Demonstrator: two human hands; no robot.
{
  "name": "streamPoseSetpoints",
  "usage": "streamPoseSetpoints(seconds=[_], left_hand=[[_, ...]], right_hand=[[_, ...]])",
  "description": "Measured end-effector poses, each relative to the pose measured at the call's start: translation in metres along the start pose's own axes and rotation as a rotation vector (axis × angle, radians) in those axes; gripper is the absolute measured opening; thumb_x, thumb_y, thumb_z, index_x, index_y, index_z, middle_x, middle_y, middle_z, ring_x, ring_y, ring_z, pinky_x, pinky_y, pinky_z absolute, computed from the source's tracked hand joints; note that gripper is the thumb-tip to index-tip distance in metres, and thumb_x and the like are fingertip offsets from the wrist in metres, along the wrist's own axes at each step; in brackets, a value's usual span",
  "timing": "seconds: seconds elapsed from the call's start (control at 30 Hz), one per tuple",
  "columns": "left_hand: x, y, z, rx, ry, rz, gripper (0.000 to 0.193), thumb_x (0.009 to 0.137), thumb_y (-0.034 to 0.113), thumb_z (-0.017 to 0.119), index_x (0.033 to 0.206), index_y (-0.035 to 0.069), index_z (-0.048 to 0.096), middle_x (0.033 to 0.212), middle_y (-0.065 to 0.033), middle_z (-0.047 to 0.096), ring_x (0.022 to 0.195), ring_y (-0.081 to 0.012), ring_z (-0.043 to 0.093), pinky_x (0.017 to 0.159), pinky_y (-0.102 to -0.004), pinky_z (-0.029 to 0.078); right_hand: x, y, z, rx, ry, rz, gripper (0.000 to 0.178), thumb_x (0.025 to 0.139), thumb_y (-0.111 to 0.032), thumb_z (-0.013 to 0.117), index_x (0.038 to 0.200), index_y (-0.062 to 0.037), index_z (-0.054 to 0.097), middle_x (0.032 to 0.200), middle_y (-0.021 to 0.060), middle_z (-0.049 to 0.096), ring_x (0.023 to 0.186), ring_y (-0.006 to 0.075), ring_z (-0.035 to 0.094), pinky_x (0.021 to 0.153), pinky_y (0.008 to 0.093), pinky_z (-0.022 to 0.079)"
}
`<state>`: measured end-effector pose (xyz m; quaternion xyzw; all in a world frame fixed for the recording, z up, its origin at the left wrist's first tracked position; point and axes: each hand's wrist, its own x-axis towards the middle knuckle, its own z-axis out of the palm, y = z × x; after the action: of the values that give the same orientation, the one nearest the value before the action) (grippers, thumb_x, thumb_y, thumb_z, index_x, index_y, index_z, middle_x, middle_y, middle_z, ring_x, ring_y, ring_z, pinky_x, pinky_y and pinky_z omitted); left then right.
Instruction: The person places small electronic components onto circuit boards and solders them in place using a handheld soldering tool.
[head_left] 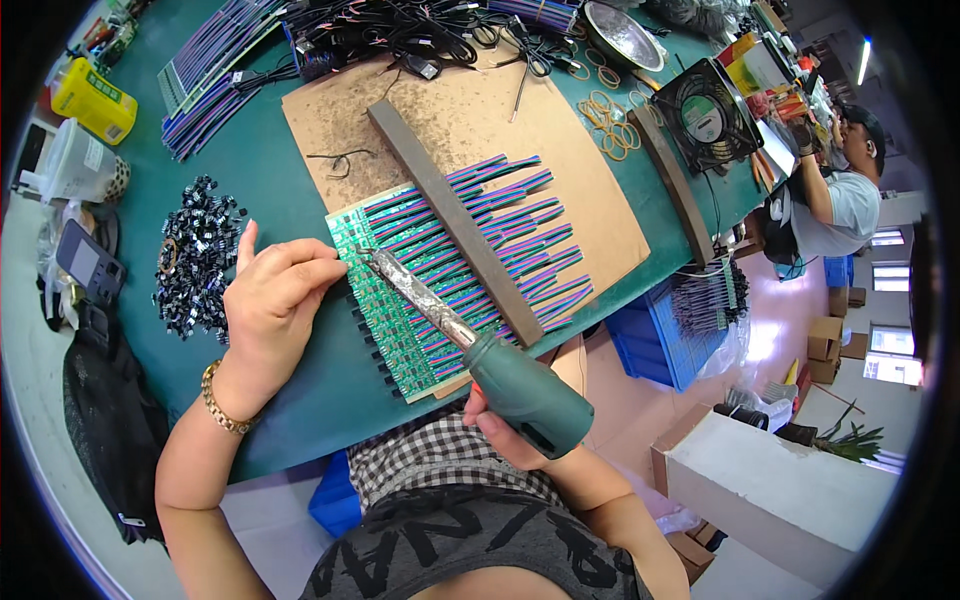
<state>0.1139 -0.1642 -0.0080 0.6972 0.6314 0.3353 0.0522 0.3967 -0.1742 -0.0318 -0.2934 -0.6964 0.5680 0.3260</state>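
My right hand (508, 432) grips the green handle of a soldering gun (525, 392) from below. The gun's long metal barrel slants up and left, its tip over the upper left part of a green circuit board panel (408, 362). By that tip, at the panel's left edge, my left hand (275, 305) is closed in a pinch, index finger and thumb together; whatever lies between them is too small to make out. Multicoloured ribbon wires (545, 238) run rightward from the panel, under a dark bar (455, 225) laid across them. Small black parts line the panel's lower left edge.
A heap of small black parts (192, 270) sits left of my left hand. Brown cardboard (560, 130) lies beneath the panel. Farther back are black cables (400, 40), a metal bowl (625, 38), and a fan (703, 115). Another person (845, 205) works at far right.
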Motion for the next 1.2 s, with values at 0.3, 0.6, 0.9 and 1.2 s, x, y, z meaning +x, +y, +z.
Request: streamPoseSetpoints(seconds=[0.3, 0.6, 0.9, 1.2], left_hand=[[0.001, -0.007, 0.000, -0.094, -0.026, -0.003, 0.021, 0.071, -0.008, 0.071, 0.084, 0.008, 0.068, 0.088, -0.0024, 0.068, 0.076, -0.0163, 0.064, 0.110, -0.0527, 0.029], [0.001, -0.007, -0.001, -0.019, -0.024, 0.132, 0.024, 0.066, -0.009, 0.072, 0.082, 0.008, 0.067, 0.086, -0.0032, 0.067, 0.074, -0.0160, 0.063, 0.110, -0.0525, 0.030], [0.002, -0.007, 0.000, 0.035, -0.003, 0.193, 0.024, 0.064, -0.006, 0.076, 0.082, 0.008, 0.067, 0.085, -0.0025, 0.067, 0.074, -0.0171, 0.064, 0.110, -0.0534, 0.029], [0.001, -0.008, 0.000, 0.026, 0.010, 0.204, 0.025, 0.063, -0.007, 0.076, 0.082, 0.007, 0.066, 0.085, -0.0033, 0.067, 0.073, -0.0175, 0.063, 0.110, -0.0531, 0.029]], right_hand=[[0.013, -0.012, 0.000, -0.045, 0.002, -0.028, 0.030, 0.084, -0.009, 0.061, 0.110, 0.0039, 0.051, 0.084, 0.0097, 0.060, 0.069, 0.0170, 0.063, 0.063, 0.0297, 0.054], [0.003, -0.003, 0.005, -0.061, -0.001, -0.010, 0.017, 0.084, -0.004, 0.061, 0.099, 0.0006, 0.058, 0.079, 0.0066, 0.061, 0.068, 0.0165, 0.061, 0.065, 0.0293, 0.052], [0.008, -0.005, 0.003, -0.275, 0.031, -0.129, 0.034, 0.067, -0.010, 0.073, 0.098, -0.0004, 0.066, 0.097, 0.0150, 0.065, 0.068, 0.0269, 0.065, 0.060, 0.0322, 0.053], [0.012, -0.009, 0.002, -0.354, 0.027, -0.174, 0.035, 0.066, -0.009, 0.072, 0.100, 0.0001, 0.065, 0.090, 0.0112, 0.064, 0.065, 0.0255, 0.063, 0.059, 0.0315, 0.052]])
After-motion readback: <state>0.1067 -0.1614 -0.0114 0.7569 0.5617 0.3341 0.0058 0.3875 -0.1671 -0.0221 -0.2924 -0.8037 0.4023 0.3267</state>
